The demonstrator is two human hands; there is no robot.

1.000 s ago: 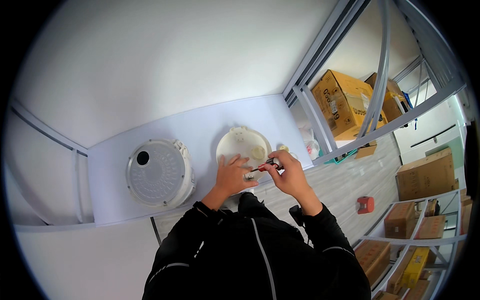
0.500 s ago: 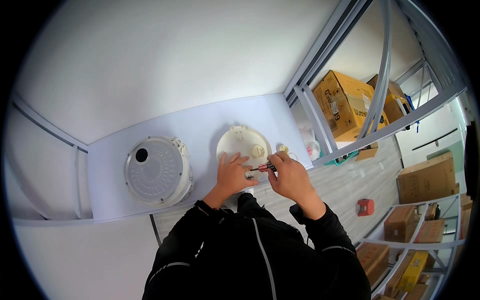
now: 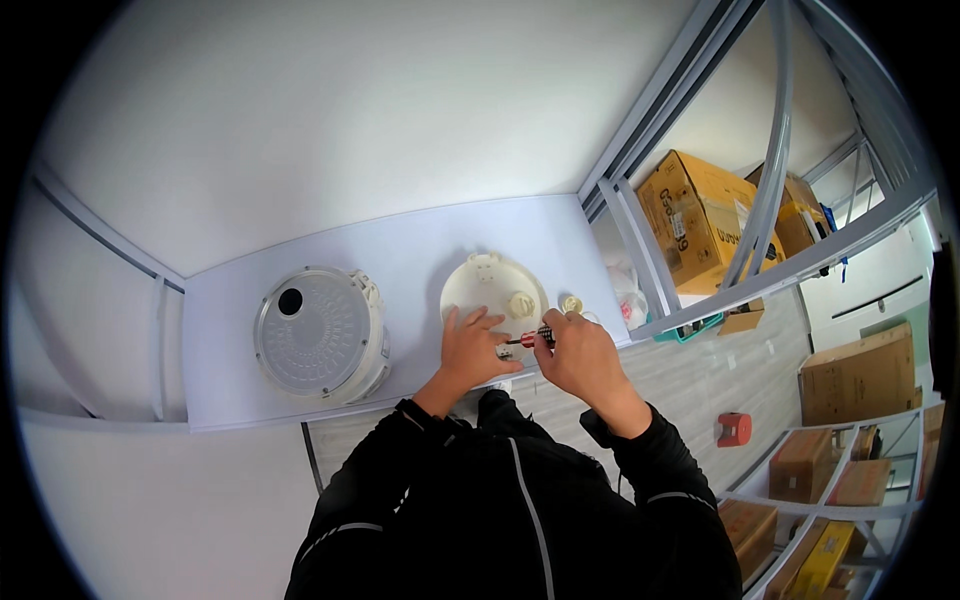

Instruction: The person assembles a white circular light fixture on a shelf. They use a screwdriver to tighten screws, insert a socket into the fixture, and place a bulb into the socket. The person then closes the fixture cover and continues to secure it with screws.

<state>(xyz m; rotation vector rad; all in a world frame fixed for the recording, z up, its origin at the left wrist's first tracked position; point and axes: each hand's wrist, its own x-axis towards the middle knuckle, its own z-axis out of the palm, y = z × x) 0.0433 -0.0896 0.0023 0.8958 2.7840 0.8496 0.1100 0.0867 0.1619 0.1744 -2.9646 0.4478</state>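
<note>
A round cream plastic cover (image 3: 465, 278) with a raised rim lies inside up on the table. My left hand (image 3: 470, 352) rests over its near left part, fingers apart, with thumb and forefinger on either side of a small fitting at the near rim. My right hand (image 3: 583, 362) is closed around the red and black handle of a screwdriver (image 3: 529, 340). Its shaft points left toward that fitting; the tip is hard to make out between my fingers. A small round cream part (image 3: 521, 305) sits inside the cover.
On the left of the white table (image 3: 412, 235) stands a white bucket-like drum (image 3: 320, 340) with a grey disc top. Another small cream part (image 3: 570, 304) lies right of the cover. Metal framing (image 3: 640, 245) bounds the right side, with cardboard boxes (image 3: 695, 220) beyond. A red stool (image 3: 734, 429) stands on the floor.
The whole view has shifted slightly right. Both hands keep nearly the same places over the cover, and the screwdriver stays in my right hand.
</note>
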